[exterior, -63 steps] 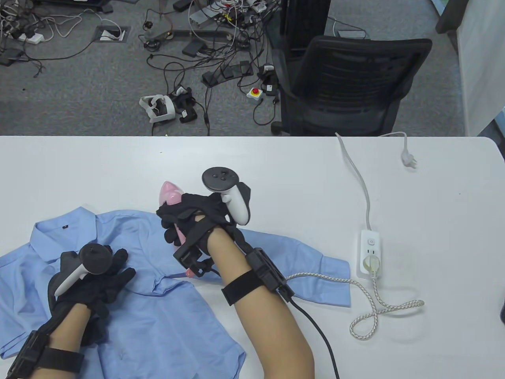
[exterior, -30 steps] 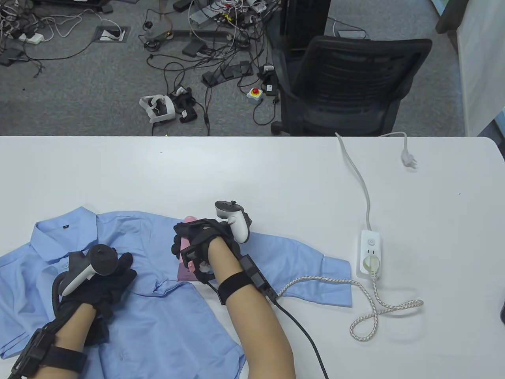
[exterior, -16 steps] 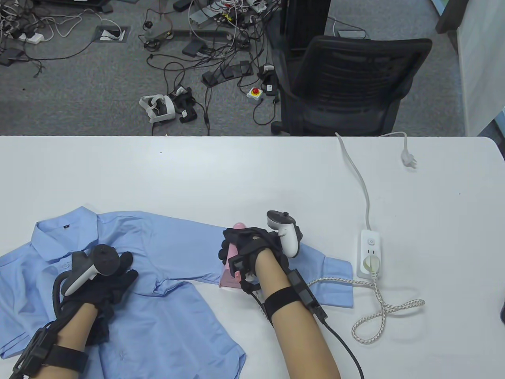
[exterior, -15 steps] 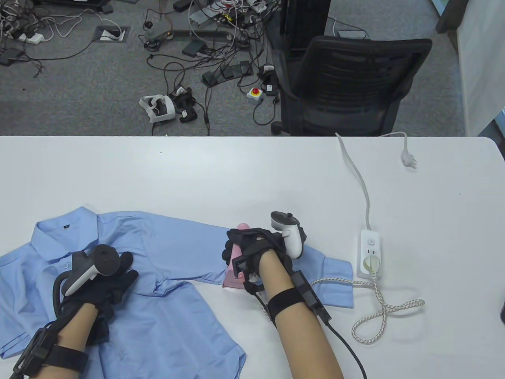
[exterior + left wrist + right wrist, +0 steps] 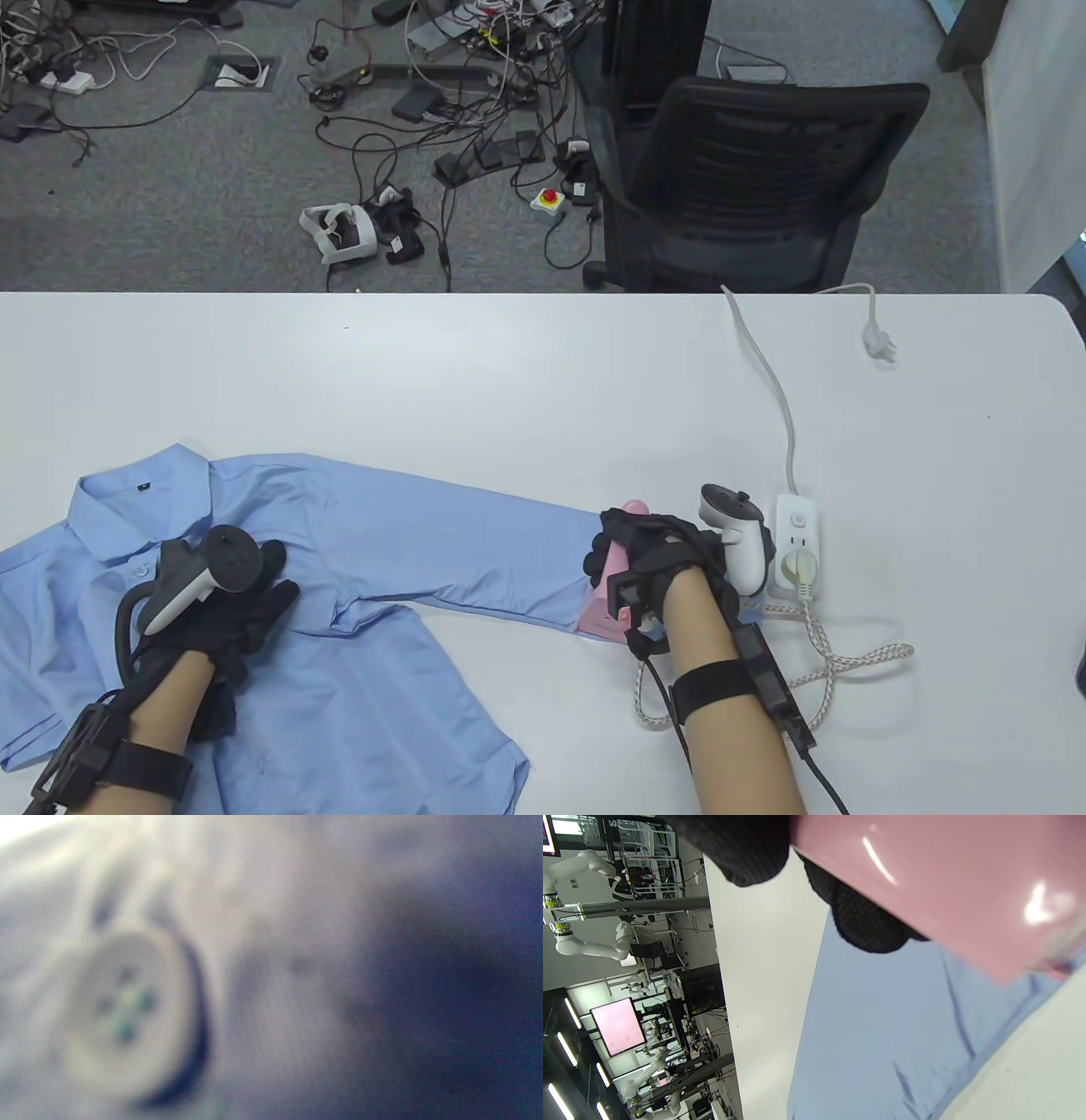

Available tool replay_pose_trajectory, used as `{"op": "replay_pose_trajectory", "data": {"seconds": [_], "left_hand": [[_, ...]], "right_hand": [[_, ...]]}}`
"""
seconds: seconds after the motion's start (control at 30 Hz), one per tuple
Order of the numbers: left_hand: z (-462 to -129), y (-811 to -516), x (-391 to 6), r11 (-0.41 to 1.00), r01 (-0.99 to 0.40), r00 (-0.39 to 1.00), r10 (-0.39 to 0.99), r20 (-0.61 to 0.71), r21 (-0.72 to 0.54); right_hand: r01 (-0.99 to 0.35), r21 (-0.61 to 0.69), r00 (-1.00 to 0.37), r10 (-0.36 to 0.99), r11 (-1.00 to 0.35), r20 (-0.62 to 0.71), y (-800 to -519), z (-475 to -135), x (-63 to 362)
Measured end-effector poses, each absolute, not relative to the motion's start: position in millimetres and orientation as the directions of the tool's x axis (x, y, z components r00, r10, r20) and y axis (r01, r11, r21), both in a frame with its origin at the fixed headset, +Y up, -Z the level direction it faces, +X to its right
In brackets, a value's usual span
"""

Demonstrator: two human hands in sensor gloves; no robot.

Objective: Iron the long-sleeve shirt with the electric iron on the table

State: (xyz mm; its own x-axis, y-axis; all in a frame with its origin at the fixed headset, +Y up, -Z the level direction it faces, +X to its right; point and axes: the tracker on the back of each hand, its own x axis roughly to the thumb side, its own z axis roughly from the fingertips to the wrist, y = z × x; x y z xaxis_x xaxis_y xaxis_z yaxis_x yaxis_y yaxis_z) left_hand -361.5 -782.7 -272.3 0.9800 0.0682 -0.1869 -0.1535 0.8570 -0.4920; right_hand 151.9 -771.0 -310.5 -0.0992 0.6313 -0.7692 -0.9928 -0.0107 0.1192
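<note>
A light blue long-sleeve shirt lies flat at the table's front left, one sleeve stretched out to the right. My right hand grips the handle of a pink electric iron, which sits on the sleeve's cuff end. The right wrist view shows the pink iron close up over the blue sleeve. My left hand rests flat on the shirt's chest below the collar, fingers straight. The left wrist view is a blur of fabric with a white button.
A white power strip lies just right of the iron, with the iron's braided cord plugged in and looped on the table. The strip's own grey cable runs to the far edge. A black office chair stands beyond the table.
My right hand has slid the iron rightward along the sleeve, from near the shoulder to the cuff end beside the power strip. The left hand has stayed on the shirt.
</note>
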Motion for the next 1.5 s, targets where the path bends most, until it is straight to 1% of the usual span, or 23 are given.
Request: {"op": "replay_pose_trajectory", "data": {"seconds": [0.07, 0.1, 0.17, 0.23, 0.33, 0.43, 0.5, 0.63, 0.7, 0.77, 0.8, 0.9, 0.93, 0.97, 1.03, 1.1, 1.2, 1.3, 1.37, 1.5], "left_hand": [[-272, -783, -361, 0.856, -0.154, 0.980, 0.070, -0.186, -0.493], [-272, -783, -360, 0.856, -0.153, 0.981, 0.071, -0.182, -0.495], [-272, -782, -358, 0.862, -0.131, 0.982, 0.046, -0.181, -0.489], [-272, -782, -357, 0.866, -0.124, 0.983, 0.040, -0.180, -0.485], [-272, -783, -356, 0.864, -0.117, 0.984, 0.033, -0.177, -0.490], [-272, -783, -356, 0.862, -0.124, 0.983, 0.039, -0.179, -0.492], [-272, -783, -356, 0.862, -0.126, 0.983, 0.041, -0.179, -0.492], [-272, -783, -356, 0.859, -0.133, 0.983, 0.050, -0.178, -0.495], [-273, -783, -357, 0.856, -0.141, 0.982, 0.058, -0.179, -0.497], [-273, -783, -357, 0.854, -0.152, 0.981, 0.067, -0.183, -0.498], [-273, -783, -357, 0.854, -0.152, 0.981, 0.067, -0.184, -0.498], [-272, -783, -357, 0.848, -0.157, 0.980, 0.071, -0.185, -0.507], [-272, -783, -357, 0.847, -0.156, 0.980, 0.070, -0.185, -0.509], [-272, -783, -357, 0.846, -0.154, 0.981, 0.068, -0.184, -0.510], [-272, -783, -357, 0.848, -0.151, 0.981, 0.065, -0.183, -0.508], [-272, -783, -357, 0.848, -0.147, 0.981, 0.061, -0.182, -0.510], [-272, -783, -357, 0.847, -0.151, 0.981, 0.064, -0.183, -0.509], [-272, -783, -357, 0.848, -0.146, 0.981, 0.060, -0.183, -0.509], [-273, -782, -356, 0.853, -0.116, 0.984, 0.029, -0.175, -0.509], [-273, -782, -354, 0.856, -0.102, 0.985, 0.015, -0.173, -0.507]], "right_hand": [[-0.995, 0.096, -0.090, 0.630, -0.025, -0.772, -769, -305, 158], [-0.995, 0.075, -0.097, 0.632, -0.061, -0.769, -766, -303, 158], [-0.978, 0.052, -0.169, 0.622, -0.202, -0.764, -758, -300, 165], [-0.973, 0.051, -0.179, 0.600, -0.224, -0.780, -756, -296, 177], [-0.986, 0.014, -0.115, 0.608, -0.169, -0.785, -759, -289, 196], [-0.988, -0.017, -0.081, 0.606, -0.155, -0.791, -759, -283, 211], [-0.986, -0.016, -0.090, 0.603, -0.169, -0.793, -758, -282, 216], [-0.986, -0.017, -0.086, 0.602, -0.164, -0.794, -752, -284, 213], [-0.997, -0.012, -0.039, 0.669, -0.072, -0.743, -741, -290, 204], [-0.997, 0.004, 0.051, 0.738, 0.073, -0.673, -717, -300, 182], [-0.996, 0.019, 0.050, 0.754, 0.083, -0.655, -708, -304, 173], [-0.984, 0.175, -0.119, 0.822, -0.024, -0.557, -661, -323, 119], [-0.978, 0.203, -0.146, 0.831, -0.041, -0.537, -653, -326, 107], [-0.968, 0.245, -0.176, 0.840, -0.053, -0.513, -642, -332, 84], [-0.951, 0.303, -0.213, 0.839, -0.060, -0.501, -631, -339, 49], [-0.920, 0.384, -0.265, 0.841, -0.074, -0.472, -626, -345, 14], [-0.871, 0.485, -0.316, 0.846, -0.079, -0.429, -629, -355, -36], [-0.848, 0.528, -0.310, 0.847, -0.042, -0.431, -643, -363, -71], [-0.837, 0.546, -0.313, 0.844, -0.029, -0.435, -663, -370, -95], [-0.826, 0.564, -0.326, 0.806, 0.012, -0.494, -713, -376, -137]]}}
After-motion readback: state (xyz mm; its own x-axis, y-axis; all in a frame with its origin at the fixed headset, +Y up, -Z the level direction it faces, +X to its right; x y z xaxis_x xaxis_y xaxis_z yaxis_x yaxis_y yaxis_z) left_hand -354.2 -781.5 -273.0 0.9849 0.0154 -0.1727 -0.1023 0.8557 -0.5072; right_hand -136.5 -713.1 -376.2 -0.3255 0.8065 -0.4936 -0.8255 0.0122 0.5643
